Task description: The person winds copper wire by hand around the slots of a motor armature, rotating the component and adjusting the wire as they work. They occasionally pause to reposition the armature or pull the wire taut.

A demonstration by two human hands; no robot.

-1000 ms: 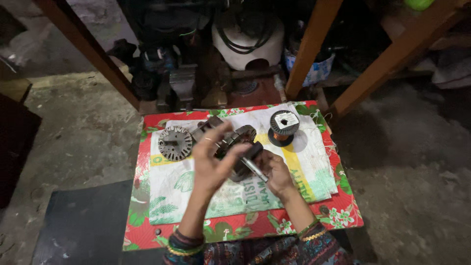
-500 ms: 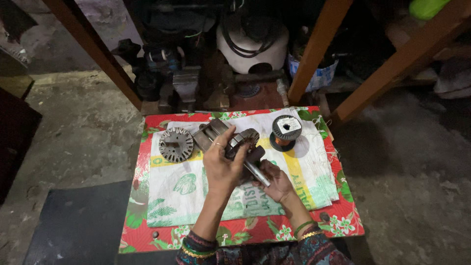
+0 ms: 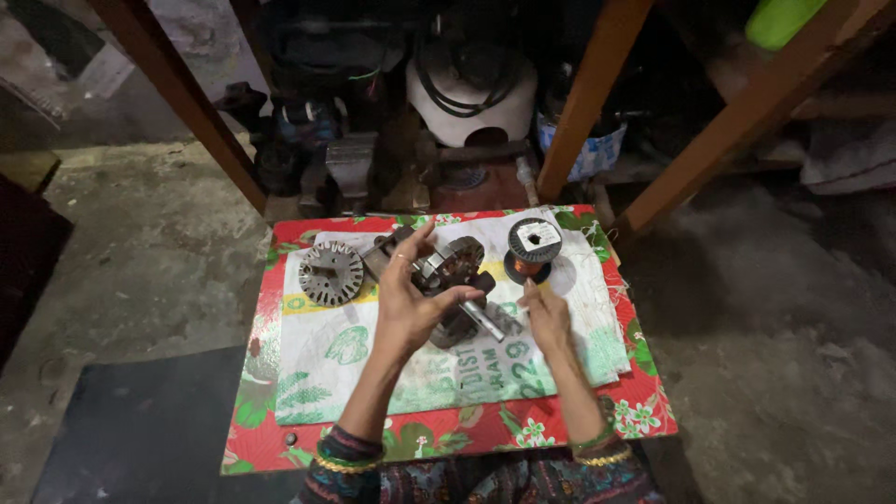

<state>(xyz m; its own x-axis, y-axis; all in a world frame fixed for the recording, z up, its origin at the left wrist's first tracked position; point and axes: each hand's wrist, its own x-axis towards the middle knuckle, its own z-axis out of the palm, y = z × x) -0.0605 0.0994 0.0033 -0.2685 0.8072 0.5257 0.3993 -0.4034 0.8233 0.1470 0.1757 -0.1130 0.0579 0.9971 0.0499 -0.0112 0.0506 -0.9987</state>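
Seemingly dark, round motor rotor (image 3: 459, 280) with shiny shaft.

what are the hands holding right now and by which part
The left hand is open over the motor part, thumb touching it, not gripping. The right hand seems to touch its metal shaft end; a firm hold cannot be told.

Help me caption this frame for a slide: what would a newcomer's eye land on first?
First, the two hands at the centre: the left hand open with fingers spread over a dark metal motor part, the right hand beside its shaft. Next, the red floral cloth under a white printed sack. Then the copper wire spool behind the right hand, and the round toothed metal core at the left.
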